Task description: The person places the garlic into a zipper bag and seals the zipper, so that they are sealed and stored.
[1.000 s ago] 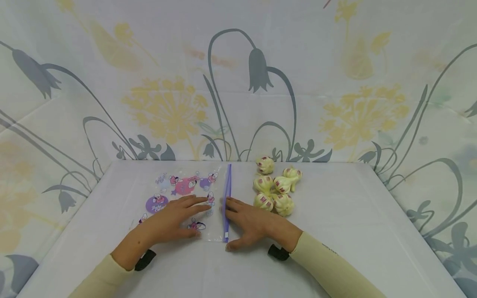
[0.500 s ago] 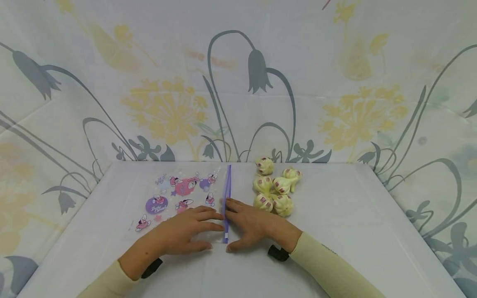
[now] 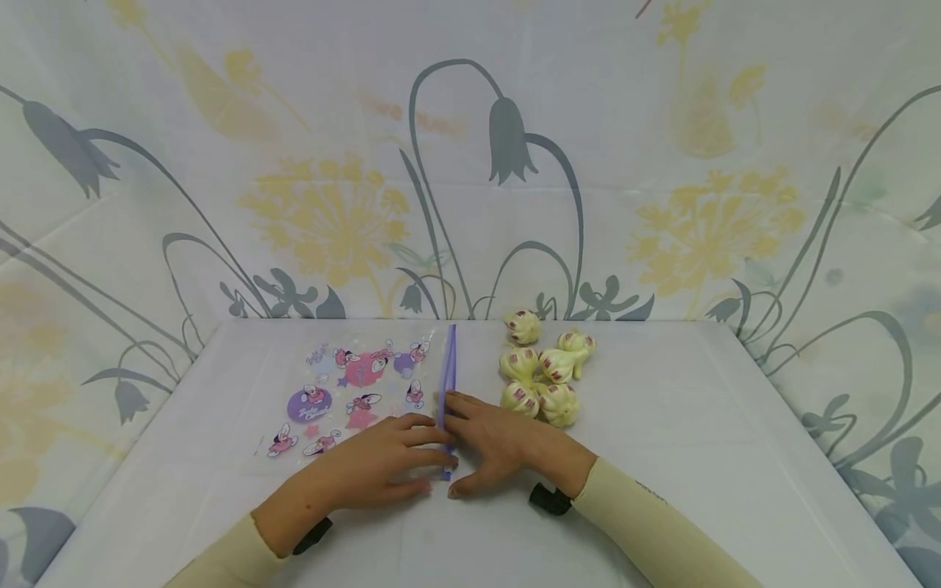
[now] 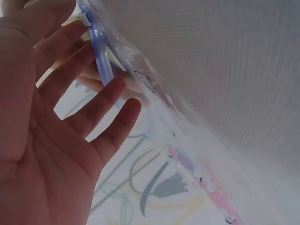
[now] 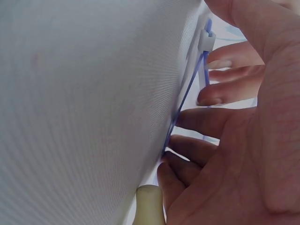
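A clear zip bag (image 3: 353,388) with pink and purple cartoon prints lies flat on the white table. Its purple zipper strip (image 3: 448,367) runs along the right edge. My left hand (image 3: 382,467) rests flat on the bag's near right corner, its straight fingers reaching the zipper's near end. Just right of the strip, my right hand (image 3: 494,441) lies flat with its fingertips touching it. In the left wrist view the left hand (image 4: 56,140) shows straight fingers under the zipper and its white slider (image 4: 84,18). The right wrist view shows the right hand (image 5: 243,154) beside the slider (image 5: 206,40).
Several yellow-white garlic bulbs (image 3: 547,371) sit in a cluster just beyond my right hand, and one garlic bulb (image 5: 149,206) shows by the fingertips in the right wrist view. A floral cloth wall (image 3: 470,163) rises behind the table (image 3: 698,425).
My left hand has slid right and nearer across the bag to the zipper's near end, uncovering more of the prints. The right hand has stayed put.
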### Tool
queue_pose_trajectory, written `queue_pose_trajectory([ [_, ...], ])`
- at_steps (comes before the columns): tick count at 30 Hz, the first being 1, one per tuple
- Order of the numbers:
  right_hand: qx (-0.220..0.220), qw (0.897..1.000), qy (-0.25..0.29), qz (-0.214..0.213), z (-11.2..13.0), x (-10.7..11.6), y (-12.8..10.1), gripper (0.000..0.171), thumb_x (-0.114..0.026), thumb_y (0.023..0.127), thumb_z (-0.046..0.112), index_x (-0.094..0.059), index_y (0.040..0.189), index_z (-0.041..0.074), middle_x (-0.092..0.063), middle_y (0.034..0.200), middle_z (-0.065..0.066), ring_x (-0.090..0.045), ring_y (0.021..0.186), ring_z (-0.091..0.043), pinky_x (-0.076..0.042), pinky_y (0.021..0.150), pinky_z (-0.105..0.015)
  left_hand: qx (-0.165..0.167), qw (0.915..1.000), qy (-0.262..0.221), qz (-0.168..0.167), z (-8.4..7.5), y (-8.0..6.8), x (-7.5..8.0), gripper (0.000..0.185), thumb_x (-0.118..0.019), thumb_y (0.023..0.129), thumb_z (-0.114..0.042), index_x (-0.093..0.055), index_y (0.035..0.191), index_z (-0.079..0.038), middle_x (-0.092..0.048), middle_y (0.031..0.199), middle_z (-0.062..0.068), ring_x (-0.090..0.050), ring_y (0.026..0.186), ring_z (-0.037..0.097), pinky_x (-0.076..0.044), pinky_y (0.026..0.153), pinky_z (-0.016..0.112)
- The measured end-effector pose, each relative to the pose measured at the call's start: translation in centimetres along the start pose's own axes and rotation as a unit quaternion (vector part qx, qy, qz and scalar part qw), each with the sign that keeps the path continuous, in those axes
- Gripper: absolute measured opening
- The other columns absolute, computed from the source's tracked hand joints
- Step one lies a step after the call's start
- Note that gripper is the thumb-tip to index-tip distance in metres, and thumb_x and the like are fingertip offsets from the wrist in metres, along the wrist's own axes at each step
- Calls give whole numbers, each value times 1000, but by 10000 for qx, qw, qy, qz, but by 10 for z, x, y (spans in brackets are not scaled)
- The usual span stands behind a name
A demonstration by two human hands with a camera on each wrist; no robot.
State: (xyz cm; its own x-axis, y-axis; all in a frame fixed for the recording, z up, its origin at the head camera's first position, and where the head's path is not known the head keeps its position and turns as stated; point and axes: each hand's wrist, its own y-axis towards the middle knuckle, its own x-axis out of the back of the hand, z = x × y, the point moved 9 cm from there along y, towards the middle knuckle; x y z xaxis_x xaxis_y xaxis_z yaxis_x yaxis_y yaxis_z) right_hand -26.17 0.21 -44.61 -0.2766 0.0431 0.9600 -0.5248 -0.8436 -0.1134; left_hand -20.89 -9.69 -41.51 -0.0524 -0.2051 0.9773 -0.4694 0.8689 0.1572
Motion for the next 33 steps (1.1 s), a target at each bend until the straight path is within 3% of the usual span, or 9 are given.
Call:
queue_pose_trajectory([
  [7,106,9999,-48,-94,0,1,1,93,-79,85,64,-50,156,11,-34,169,-15,-26,161,-30,-30,127,-40,438,9974,421,375,6,6,-9,44,-73,101,-39,-66,143,-28,-62,149,-6,-55,139,27,-48,113,51],
  [12,151,9997,-68,-173,0,1,0,96,-81,85,63,-48,156,7,-33,169,-16,-28,160,-30,-33,126,-39,596,9956,660,292,7,8,-7,47,-76,97,-45,-68,139,-26,-65,144,-6,-60,133,24,-51,109,48],
  [20,36,9999,73,-131,-1,1,0,105,-81,85,63,-39,164,9,-23,175,-13,-21,163,-26,-29,127,-37,1101,9929,391,236,17,4,-7,55,-79,94,-50,-66,138,-19,-63,144,-2,-60,131,25,-51,109,48],
  [27,55,9998,67,-168,0,3,1,104,-84,83,62,-43,162,6,-27,174,-14,-24,162,-27,-30,127,-38,1211,9916,392,226,20,3,-11,50,-78,94,-51,-66,130,-20,-66,141,-1,-60,133,25,-52,109,47],
  [33,-4,9999,62,-137,0,2,0,105,-84,83,62,-42,162,6,-26,175,-13,-24,162,-27,-30,127,-38,1350,9903,110,318,22,4,-14,48,-77,95,-50,-65,130,-20,-68,138,-1,-63,131,25,-52,109,45],
])
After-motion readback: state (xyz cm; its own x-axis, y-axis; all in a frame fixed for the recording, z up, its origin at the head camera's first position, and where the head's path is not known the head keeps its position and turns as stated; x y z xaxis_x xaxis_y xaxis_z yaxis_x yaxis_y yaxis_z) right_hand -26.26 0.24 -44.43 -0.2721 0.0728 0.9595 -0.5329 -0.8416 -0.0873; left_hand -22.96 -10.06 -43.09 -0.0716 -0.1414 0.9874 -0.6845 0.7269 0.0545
